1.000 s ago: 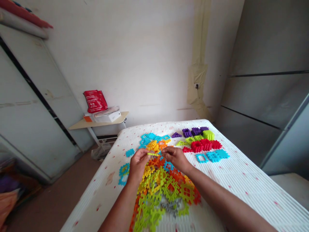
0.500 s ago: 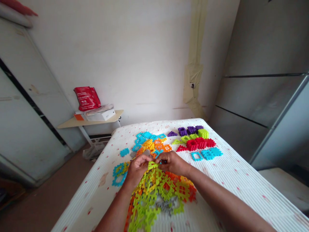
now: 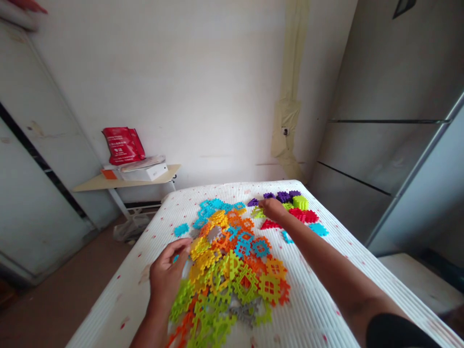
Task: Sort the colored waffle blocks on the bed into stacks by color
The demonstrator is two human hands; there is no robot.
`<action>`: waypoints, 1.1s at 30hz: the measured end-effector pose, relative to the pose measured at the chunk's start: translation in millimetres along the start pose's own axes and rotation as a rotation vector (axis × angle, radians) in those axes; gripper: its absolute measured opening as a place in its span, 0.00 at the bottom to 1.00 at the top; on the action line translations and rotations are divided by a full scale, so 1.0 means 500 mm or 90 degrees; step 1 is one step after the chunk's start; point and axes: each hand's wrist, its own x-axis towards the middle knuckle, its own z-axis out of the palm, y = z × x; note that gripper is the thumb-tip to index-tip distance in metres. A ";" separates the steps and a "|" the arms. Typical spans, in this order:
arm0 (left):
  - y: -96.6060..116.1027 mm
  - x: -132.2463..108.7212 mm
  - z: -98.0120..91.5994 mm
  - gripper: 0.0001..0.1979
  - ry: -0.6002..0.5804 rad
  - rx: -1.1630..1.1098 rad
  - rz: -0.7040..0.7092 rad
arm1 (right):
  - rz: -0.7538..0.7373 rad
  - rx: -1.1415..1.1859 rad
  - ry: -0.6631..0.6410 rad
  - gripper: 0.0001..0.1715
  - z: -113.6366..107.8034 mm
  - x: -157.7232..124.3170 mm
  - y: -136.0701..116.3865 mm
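Observation:
My right hand (image 3: 273,210) is stretched to the far side of the bed-like surface, with its fingers pinched together at a lime-green interlocking tile (image 3: 258,212); the fingertips are partly hidden. My left hand (image 3: 169,268) hovers at the left edge of a mixed heap, thumb and fingers apart with nothing between them. Yellow tiles (image 3: 199,247) are nearest to it. The heap also holds lime-green tiles (image 3: 246,282), orange tiles (image 3: 253,265), blue tiles (image 3: 242,249) and grey tiles (image 3: 246,311).
Beyond my right hand are purple tiles (image 3: 283,196), a lime-green stack (image 3: 300,202), red tiles (image 3: 304,215) and blue tiles (image 3: 319,229). A lone blue tile (image 3: 181,229) lies left. A side table (image 3: 90,182) bears a red bag (image 3: 123,146). A grey fridge (image 3: 380,150) stands right.
Both hands were together over the heap at a lime-green tile. My right hand has moved away to the lime-green group at the far right; my left hand has drawn back left and opened.

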 end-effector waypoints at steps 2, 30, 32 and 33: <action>-0.006 -0.005 -0.011 0.17 0.011 0.007 -0.010 | 0.009 -0.026 -0.023 0.20 0.018 0.011 0.010; 0.000 -0.002 -0.024 0.13 0.078 -0.014 -0.003 | -0.066 -0.146 -0.119 0.26 0.046 0.030 -0.017; -0.007 0.002 -0.032 0.13 0.093 -0.012 -0.009 | -0.063 -0.153 -0.127 0.24 0.047 0.036 -0.016; -0.011 0.005 -0.037 0.13 0.100 -0.011 -0.012 | -0.061 -0.156 -0.130 0.23 0.047 0.038 -0.015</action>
